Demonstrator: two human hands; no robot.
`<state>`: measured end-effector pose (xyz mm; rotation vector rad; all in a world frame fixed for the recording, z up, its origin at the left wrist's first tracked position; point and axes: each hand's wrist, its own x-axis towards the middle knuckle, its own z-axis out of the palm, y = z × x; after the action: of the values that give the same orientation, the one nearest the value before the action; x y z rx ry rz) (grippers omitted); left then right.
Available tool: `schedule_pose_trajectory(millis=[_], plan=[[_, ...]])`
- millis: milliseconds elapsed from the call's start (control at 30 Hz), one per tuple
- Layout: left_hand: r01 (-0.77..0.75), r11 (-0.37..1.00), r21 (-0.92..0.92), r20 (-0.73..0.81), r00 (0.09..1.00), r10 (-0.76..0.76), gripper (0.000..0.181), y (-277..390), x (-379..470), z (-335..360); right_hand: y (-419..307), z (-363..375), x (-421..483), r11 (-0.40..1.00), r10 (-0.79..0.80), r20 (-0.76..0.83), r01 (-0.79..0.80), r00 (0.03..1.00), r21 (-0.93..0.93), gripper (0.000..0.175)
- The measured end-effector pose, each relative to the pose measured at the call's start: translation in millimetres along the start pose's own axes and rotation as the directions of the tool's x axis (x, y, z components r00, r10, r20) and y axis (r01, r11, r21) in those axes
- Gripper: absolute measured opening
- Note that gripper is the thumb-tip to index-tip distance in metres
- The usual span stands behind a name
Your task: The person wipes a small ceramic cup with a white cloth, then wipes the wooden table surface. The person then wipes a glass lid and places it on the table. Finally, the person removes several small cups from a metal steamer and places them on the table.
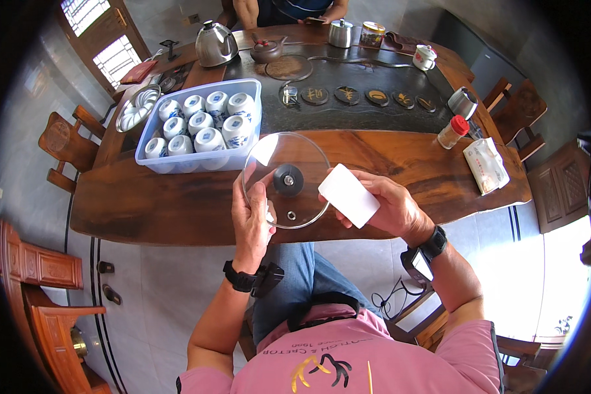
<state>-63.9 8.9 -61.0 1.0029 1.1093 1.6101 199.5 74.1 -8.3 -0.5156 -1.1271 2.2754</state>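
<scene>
A round glass pot lid [309, 204] is held up above the near edge of the wooden table, tilted towards me. My left hand [250, 214] grips its left rim, thumb on the near side, with a crumpled white tissue [270, 219] against the palm. At the lid's centre is a dark round knob base with a screw [288, 180]; a small metal-ringed vent hole [291, 215] lies nearer me. In my right hand [391, 202] is a white rectangular pad [349, 195], a sponge or folded tissue. Its left corner is close to the lid's right rim; contact is unclear.
A plastic bin [197, 165] of upturned cups stands left, beside a metal tray [137, 108]. Behind are a kettle [216, 44], teapot [267, 50] and dark tea tray [354, 118]. A red-capped jar [453, 132] and tissue pack [486, 166] stand right. Someone sits opposite.
</scene>
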Motion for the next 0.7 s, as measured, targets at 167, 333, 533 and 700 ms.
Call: schedule_pose_trajectory(millis=[167,333,533,700], plan=[[0.021,0.998,0.056,0.004,1.0,-0.022,0.056,-0.3,-1.9,-0.2,-2.6,-1.3,-2.5,0.992,-0.058,-0.12,0.045,0.991,-0.115,0.062],[0.039,0.994,0.103,-0.018,0.999,-0.037,0.054,0.7,-2.5,2.5,8.1,-2.5,10.4,0.033,-0.612,0.089,0.139,0.785,-0.99,0.041],[0.015,0.992,0.122,-0.039,0.999,-0.011,0.051,0.2,-5.1,2.5,42.3,16.3,-1.3,-0.16,-0.4,0.352,0.313,0.846,-0.936,0.047],[0.032,0.996,0.086,-0.033,0.999,-0.029,0.051,-1.3,-4.1,4.9,21.7,-7.6,26.2,-0.233,-0.548,0.275,0.171,0.79,-0.957,0.044]])
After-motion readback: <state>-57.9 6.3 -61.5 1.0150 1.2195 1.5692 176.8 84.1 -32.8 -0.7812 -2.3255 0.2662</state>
